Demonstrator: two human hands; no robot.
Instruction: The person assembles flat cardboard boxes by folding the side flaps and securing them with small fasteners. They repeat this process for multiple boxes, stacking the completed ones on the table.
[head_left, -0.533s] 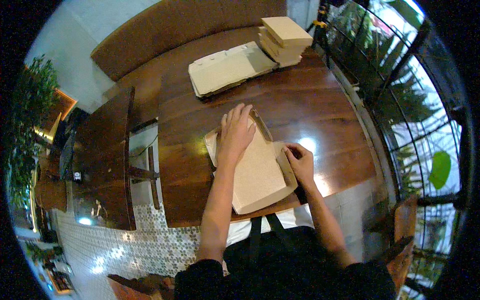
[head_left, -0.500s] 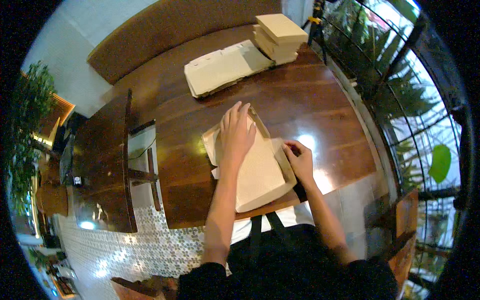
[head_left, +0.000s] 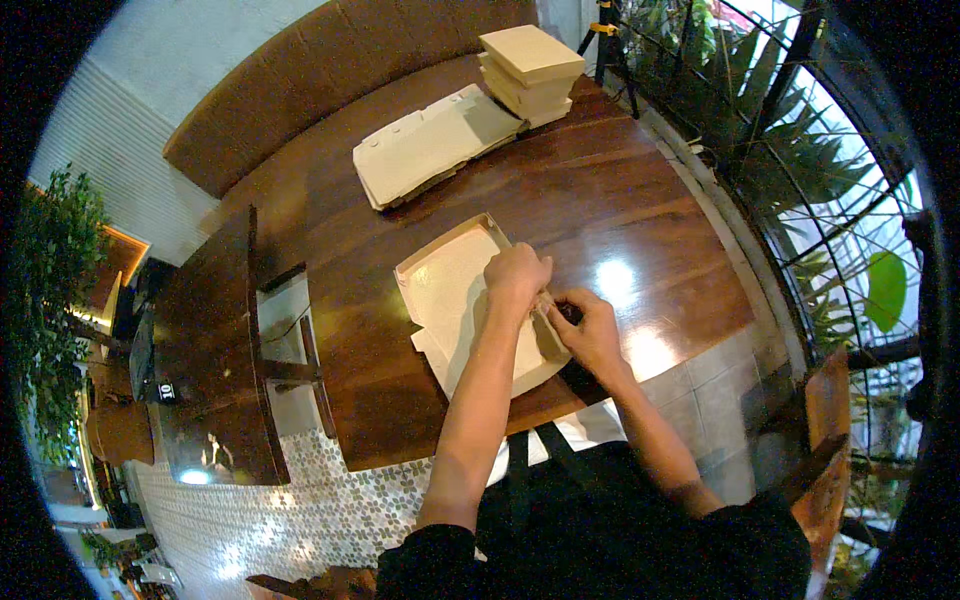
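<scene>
A partly folded cardboard box [head_left: 446, 282] lies open at the near edge of the wooden table, its lid half spread toward the far left and some of its low walls raised. My left hand [head_left: 517, 274] is closed over the right-hand wall, near the middle of the box. Just beside it, my right hand [head_left: 590, 328] pinches the same side from the outside, thumb and fingers together at the wall. The fingertips of both hands are partly hidden, so the exact fold between them is hard to see.
Flat unfolded cardboard sheets [head_left: 432, 143] lie stacked farther back on the table [head_left: 640, 240]. Next to them rises a pile of folded boxes [head_left: 532, 68]. A brown bench back [head_left: 330, 80] curves behind; a second table [head_left: 205, 350] stands at the left, a metal grille with plants on the right.
My left hand has moved right and nearer, from lying spread on the box's inside to gripping its right wall. My right hand has stayed at that side, shifting slightly nearer.
</scene>
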